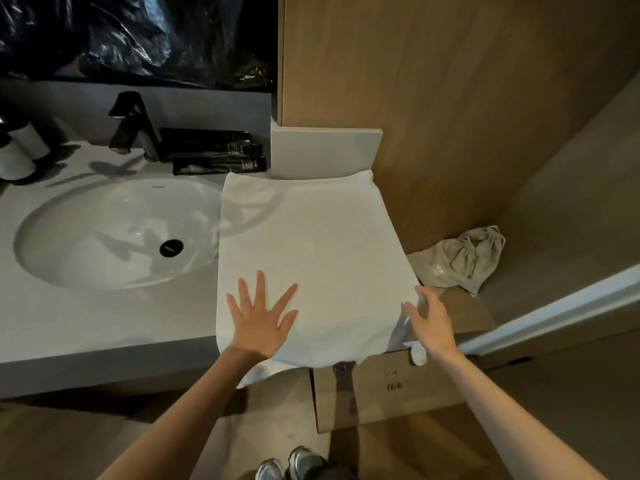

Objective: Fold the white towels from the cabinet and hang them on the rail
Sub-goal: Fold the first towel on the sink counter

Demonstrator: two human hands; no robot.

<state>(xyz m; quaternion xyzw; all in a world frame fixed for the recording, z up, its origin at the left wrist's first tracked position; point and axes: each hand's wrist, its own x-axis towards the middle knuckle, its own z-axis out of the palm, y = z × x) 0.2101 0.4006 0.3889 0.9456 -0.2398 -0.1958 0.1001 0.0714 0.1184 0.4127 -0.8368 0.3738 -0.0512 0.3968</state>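
A white towel [311, 251] lies spread flat on the grey counter [104, 323], right of the sink, its near edge hanging over the counter front. My left hand [261, 315] rests palm down on the towel's near left part, fingers spread wide. My right hand [431, 322] is at the towel's near right edge, fingers apart and touching the fabric where it drops off the counter. No rail is in view.
A white oval sink [86, 237] with a black drain and a black tap [133, 124] fills the left. Black packets [214, 150] lie behind the towel. A wooden cabinet wall [450, 98] rises at right, with a beige drawstring bag [467, 259] on a lower shelf.
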